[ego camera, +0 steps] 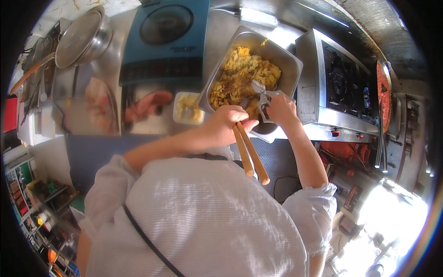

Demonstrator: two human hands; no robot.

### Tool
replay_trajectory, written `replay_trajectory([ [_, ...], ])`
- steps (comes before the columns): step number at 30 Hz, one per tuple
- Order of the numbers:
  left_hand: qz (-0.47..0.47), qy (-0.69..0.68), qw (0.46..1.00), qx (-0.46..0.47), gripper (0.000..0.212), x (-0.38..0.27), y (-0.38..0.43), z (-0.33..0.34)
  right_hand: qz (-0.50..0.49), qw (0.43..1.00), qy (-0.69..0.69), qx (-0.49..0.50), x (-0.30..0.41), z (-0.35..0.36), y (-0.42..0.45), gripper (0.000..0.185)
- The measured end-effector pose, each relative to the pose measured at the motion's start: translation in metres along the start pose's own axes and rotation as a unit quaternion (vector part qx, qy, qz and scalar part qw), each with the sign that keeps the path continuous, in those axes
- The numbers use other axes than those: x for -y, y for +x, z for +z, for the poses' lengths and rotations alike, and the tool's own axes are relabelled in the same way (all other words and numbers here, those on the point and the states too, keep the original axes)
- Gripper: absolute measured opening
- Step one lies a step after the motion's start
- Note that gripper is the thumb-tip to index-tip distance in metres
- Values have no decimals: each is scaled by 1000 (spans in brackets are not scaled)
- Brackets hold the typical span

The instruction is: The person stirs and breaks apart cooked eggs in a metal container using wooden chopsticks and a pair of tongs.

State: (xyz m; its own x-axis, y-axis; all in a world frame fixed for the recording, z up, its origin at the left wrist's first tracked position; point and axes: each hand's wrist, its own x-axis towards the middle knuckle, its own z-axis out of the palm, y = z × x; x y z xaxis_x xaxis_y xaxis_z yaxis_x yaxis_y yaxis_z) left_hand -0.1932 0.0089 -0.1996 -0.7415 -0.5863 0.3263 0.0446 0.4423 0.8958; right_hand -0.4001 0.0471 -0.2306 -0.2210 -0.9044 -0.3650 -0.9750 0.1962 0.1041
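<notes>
In front of me a deep stainless steel pan holds a heap of yellow-brown food that looks like scrambled egg. My left hand grips a pair of long wooden chopsticks at the pan's near edge. Their thick ends point back towards my body, and their tips are mostly hidden beyond my hand. My right hand holds metal kitchen scissors over the right side of the food, blades pointing into it. Left of the pan stands a small white tub with pale yellow contents.
A blue induction cooker stands at back left, beside stacked metal pans with a wooden handle. A pinkish cloth-like item lies before the cooker. To the right is a steel gas stove with red knobs. A white box sits behind the pan.
</notes>
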Motion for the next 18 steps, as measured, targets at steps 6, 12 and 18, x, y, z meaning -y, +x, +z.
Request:
replay_trajectory([
  [6,-19,-14,999,25,30,-3,-2,0,50,992,50,100,16,-21,-28,20],
  [12,18,-3,1000,17,29,-3,-1,11,42,991,47,115,31,9,-12,32],
  [18,24,35,999,-5,29,4,5,14,-10,996,70,-47,23,-8,-44,48],
])
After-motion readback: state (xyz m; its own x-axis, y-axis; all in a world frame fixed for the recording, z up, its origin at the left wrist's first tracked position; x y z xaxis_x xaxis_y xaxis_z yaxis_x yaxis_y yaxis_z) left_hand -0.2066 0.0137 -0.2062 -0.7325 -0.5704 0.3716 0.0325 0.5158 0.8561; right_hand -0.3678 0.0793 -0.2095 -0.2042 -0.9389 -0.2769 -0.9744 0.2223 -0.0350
